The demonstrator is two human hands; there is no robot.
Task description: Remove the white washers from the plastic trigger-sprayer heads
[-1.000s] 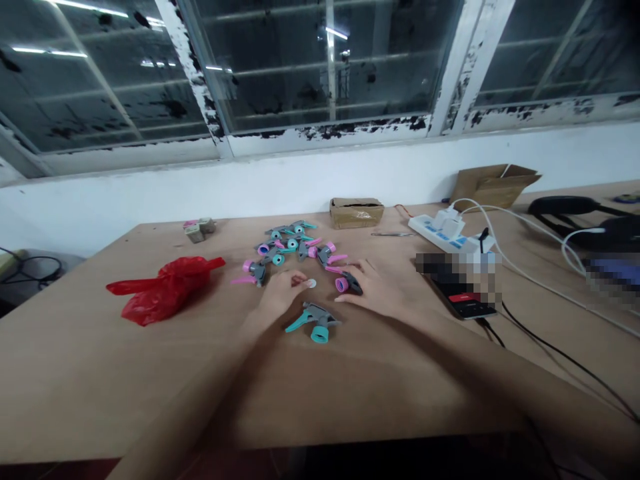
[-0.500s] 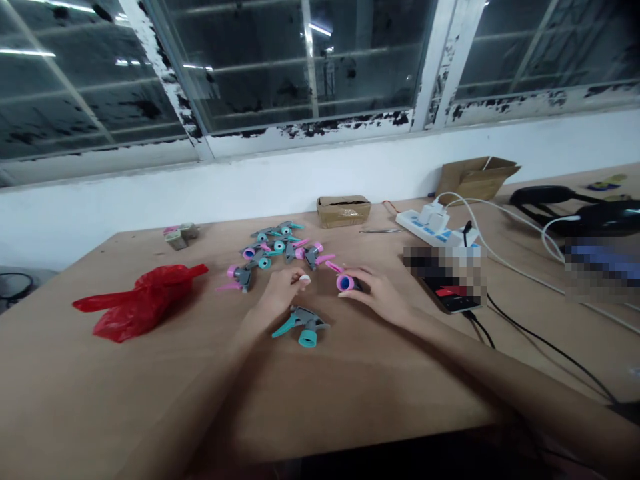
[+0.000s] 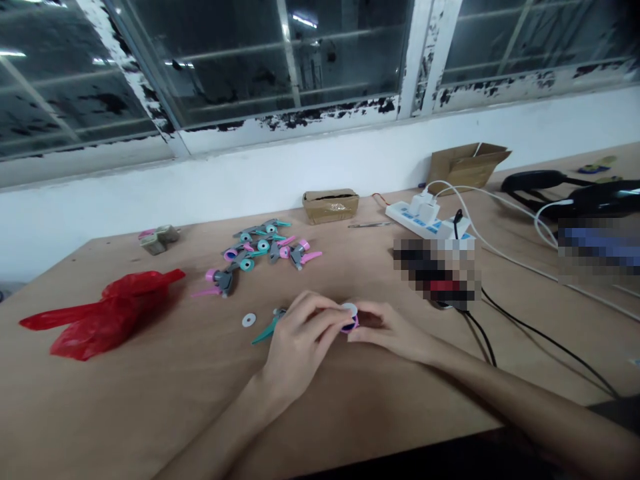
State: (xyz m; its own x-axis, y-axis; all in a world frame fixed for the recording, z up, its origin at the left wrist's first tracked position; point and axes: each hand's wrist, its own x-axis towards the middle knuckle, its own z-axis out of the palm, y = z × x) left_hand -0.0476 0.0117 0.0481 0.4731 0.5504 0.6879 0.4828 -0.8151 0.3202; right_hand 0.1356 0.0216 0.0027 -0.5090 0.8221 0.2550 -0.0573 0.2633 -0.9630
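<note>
My two hands meet near the middle of the wooden table [image 3: 150, 400]. My right hand [image 3: 385, 328] grips a spray trigger head with a pink collar [image 3: 350, 325]. My left hand [image 3: 300, 340] pinches a small white disc [image 3: 349, 309] at the collar's opening. Partly hidden behind my left hand lies a grey trigger head with a teal lever [image 3: 267, 327]. A loose white washer [image 3: 249, 320] rests on the table to its left. Farther back is a pile of several pink and teal trigger heads [image 3: 265, 250].
A crumpled red plastic bag [image 3: 100, 313] lies at the left. A small cardboard box [image 3: 330, 205] and an open carton [image 3: 467, 167] stand by the wall. A power strip [image 3: 425, 220] with white and black cables, and a phone, occupy the right.
Both hands drew back toward me and came together. My right hand lifted the pink-collared trigger head, and my left hand brought the white disc up to it. The camera shifted to the right.
</note>
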